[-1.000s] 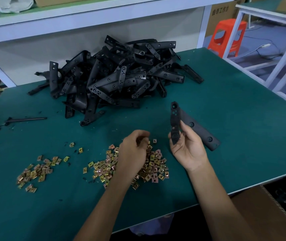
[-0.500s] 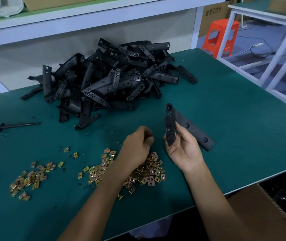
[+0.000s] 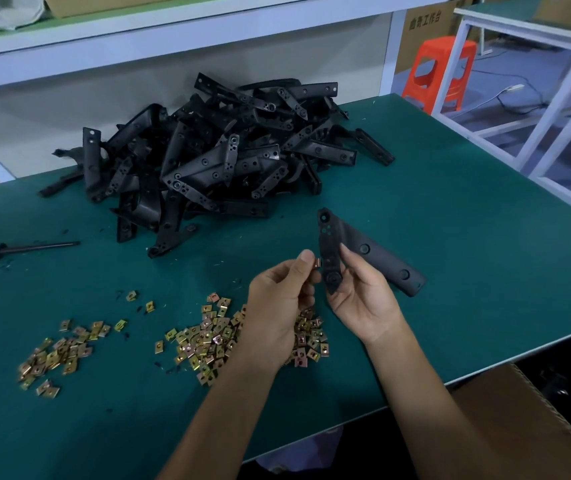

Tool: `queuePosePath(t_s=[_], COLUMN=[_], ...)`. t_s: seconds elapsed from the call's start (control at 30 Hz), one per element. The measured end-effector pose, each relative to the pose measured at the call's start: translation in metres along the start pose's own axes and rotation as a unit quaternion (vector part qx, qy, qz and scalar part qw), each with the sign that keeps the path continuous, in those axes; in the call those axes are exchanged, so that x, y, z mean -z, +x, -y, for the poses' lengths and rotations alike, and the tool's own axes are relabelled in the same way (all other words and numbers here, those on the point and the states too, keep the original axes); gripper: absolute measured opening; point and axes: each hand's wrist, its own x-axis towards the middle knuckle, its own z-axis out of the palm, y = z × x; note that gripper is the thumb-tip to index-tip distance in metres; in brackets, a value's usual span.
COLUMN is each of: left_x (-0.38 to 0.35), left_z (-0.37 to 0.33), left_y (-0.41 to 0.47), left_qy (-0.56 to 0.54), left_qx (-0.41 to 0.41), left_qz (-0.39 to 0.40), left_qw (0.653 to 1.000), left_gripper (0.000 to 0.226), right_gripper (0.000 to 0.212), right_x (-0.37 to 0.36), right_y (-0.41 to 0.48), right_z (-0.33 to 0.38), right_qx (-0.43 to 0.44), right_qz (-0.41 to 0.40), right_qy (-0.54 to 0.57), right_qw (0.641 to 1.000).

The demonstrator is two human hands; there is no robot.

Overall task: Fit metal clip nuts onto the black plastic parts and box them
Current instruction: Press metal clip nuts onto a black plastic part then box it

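Observation:
My right hand (image 3: 363, 292) holds a black plastic part (image 3: 367, 249), an angled bracket with round holes, above the green table. My left hand (image 3: 277, 299) pinches one metal clip nut (image 3: 316, 262) between thumb and forefinger, right against the left edge of the part's upright leg. Beneath my left hand lies a heap of brass-coloured clip nuts (image 3: 208, 337). A smaller heap of clip nuts (image 3: 59, 355) lies at the left. A big pile of black plastic parts (image 3: 214, 157) covers the back of the table.
A cardboard box (image 3: 526, 431) stands below the table's front edge at the right. A thin black rod (image 3: 34, 247) lies at the left. White shelving runs behind the pile; an orange stool (image 3: 440, 67) and a white frame stand to the right.
My left hand rose from the clip nut heap with one nut and brought it to the black part. My right hand kept its hold on the part.

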Motion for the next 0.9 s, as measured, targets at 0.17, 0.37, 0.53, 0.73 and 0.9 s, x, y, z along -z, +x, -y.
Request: queuePosePath(t_s=[0.17, 0.37, 0.53, 0.73, 0.9], left_x=[-0.004, -0.007, -0.013, -0.009, -0.003], left_z=[0.004, 0.010, 0.015, 0.022, 0.023], left_y=[-0.001, 0.000, -0.001, 0.002, 0.004], left_qy=[-0.003, -0.002, 0.026, 0.088, 0.158], left_qx=[-0.024, -0.050, -0.091, -0.154, -0.186], left_qz=[-0.014, -0.055, -0.067, -0.081, -0.072], left_qw=[1.000, 0.997, 0.993, 0.981, 0.967], left_gripper=[0.022, 0.024, 0.023, 0.020, 0.019], right_gripper=[0.027, 0.022, 0.021, 0.019, 0.020], right_x=[0.000, 0.002, 0.006, 0.004, -0.002], right_y=[0.000, 0.001, 0.005, 0.006, 0.002], right_z=[0.000, -0.002, -0.004, -0.004, -0.003], right_qx=[0.001, 0.001, -0.015, -0.014, -0.020], right_qz=[0.009, 0.011, -0.016, -0.022, -0.024], right_qy=[-0.010, -0.031, -0.018, 0.001, 0.025], right_qw=[1.000, 0.999, 1.000, 1.000, 0.999])
